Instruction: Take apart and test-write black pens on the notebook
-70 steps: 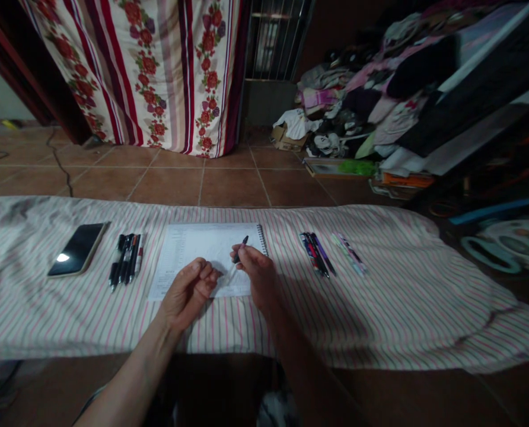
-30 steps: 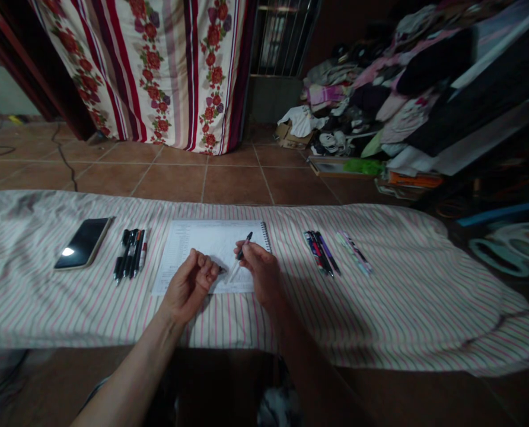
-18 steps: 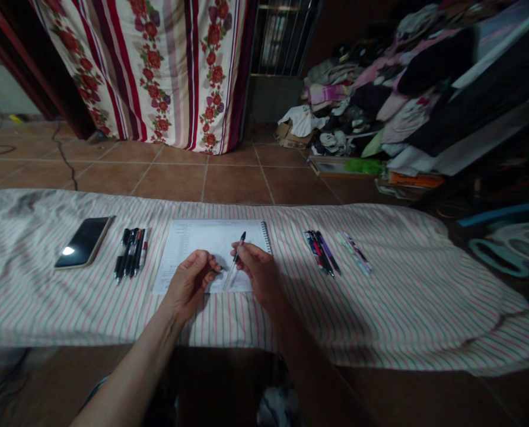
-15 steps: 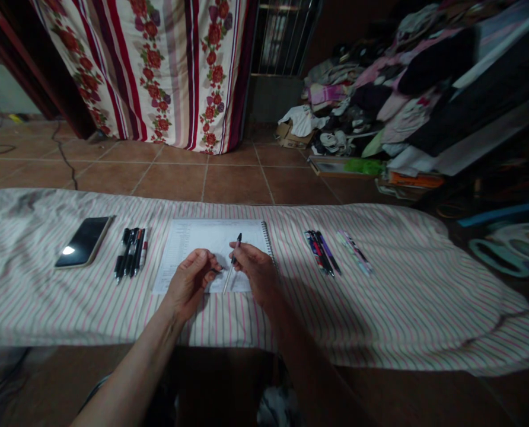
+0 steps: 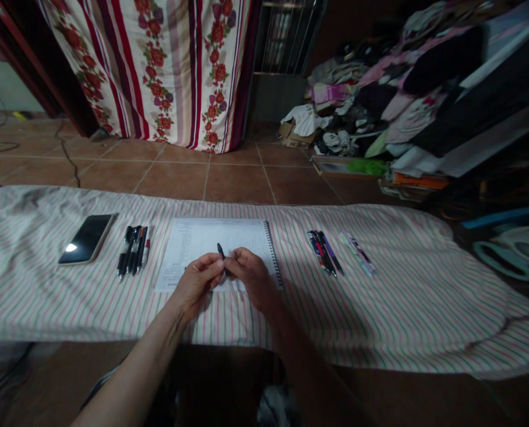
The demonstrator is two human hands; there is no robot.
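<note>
My left hand [image 5: 196,284] and my right hand [image 5: 252,277] meet over the near edge of a spiral notebook [image 5: 202,243] that lies open on a striped cloth [image 5: 402,296]. Both pinch a dark pen [image 5: 222,256] between their fingertips, and its top end sticks up between them. The fingers of each hand are curled closed. The pen's lower part is hidden behind the fingers.
A black phone [image 5: 86,238] lies at the left, with a row of dark pens [image 5: 133,256] beside it. Right of the notebook lie more pens [image 5: 321,252] and a pale pen [image 5: 357,253]. Tiled floor, a floral curtain [image 5: 166,65] and a heap of clothes [image 5: 380,101] are beyond.
My left hand has moved right and joined my right hand on the pen. The pen has swung from leaning right to leaning left. The view has shifted slightly.
</note>
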